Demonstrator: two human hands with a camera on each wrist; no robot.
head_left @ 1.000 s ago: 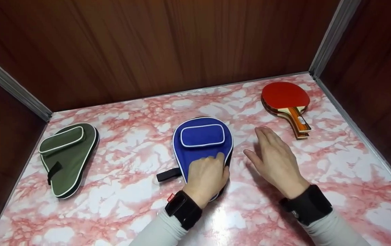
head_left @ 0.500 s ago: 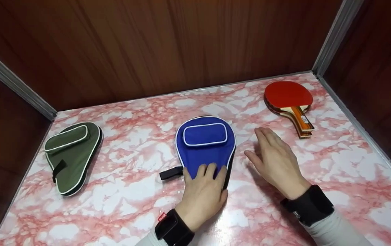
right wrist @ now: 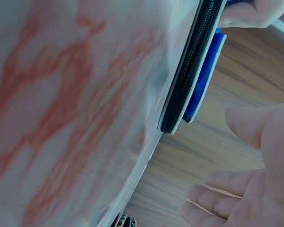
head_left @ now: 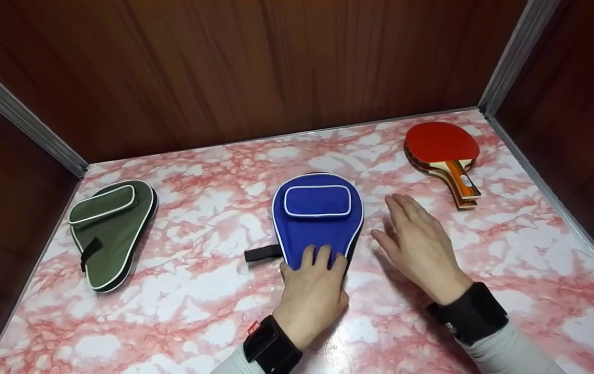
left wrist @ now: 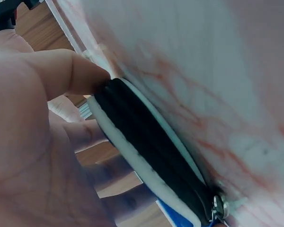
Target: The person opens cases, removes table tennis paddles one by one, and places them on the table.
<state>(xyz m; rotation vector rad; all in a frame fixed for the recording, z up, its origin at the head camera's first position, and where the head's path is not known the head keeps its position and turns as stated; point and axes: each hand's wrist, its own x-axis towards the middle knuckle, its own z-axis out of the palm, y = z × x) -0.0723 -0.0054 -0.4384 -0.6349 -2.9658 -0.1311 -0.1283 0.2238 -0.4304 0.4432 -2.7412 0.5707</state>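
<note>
Left hand (head_left: 313,297) has drawn back and uncurled, fingers spread over the narrow end of the blue case (head_left: 317,228), which lies between green case (head_left: 115,234) and paddles (head_left: 442,143); right hand (head_left: 424,248), fingers straight, is apart.

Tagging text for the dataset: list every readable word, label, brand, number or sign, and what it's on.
No text is legible.
Red tag on the left wristband: pale marks, too small to read.
White handle label on the upper paddle: too small to read.
Blue case, green case: no lettering on the faces that show; the left hand covers part of the blue one.
</note>
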